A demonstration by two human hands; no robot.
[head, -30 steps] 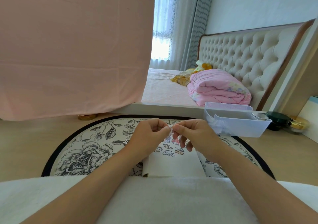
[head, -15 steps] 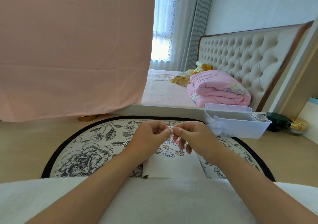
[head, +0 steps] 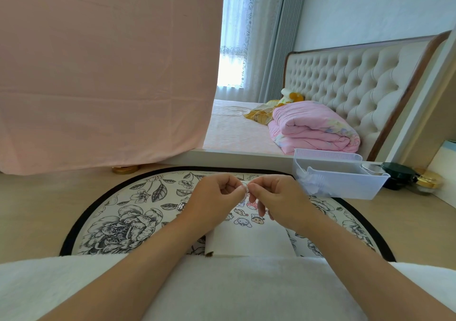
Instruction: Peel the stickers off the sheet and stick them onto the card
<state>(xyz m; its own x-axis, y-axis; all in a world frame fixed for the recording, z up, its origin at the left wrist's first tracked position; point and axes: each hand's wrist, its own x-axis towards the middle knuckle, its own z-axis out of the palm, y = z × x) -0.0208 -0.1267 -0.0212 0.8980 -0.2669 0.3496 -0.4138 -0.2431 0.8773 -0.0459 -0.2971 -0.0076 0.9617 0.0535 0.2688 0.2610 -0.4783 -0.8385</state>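
**Unseen and unclear around the card**

Above the card (head: 249, 239): left hand (head: 217, 197) and right hand (head: 278, 198) pinch a pale scrap (head: 245, 189) between their fingertips. It is too small to tell sticker from backing.

Both hands cover the card's far end and hide part of the cartoon stickers (head: 243, 219) there.

The card's near edge vanishes under white cloth (head: 246, 291). The cloth also hides the rug (head: 118, 222) on the card's near side.

Right of the card, farther back: plastic bin (head: 345, 187), its contents a white blur. Beyond it a dark jar (head: 397, 176), partly hidden by the bin.

Far left of the card: gold object (head: 124, 169), mostly under the pink sheet (head: 98, 74). The sheet is cut off by the top and left edges.

Both forearms run off the bottom edge.
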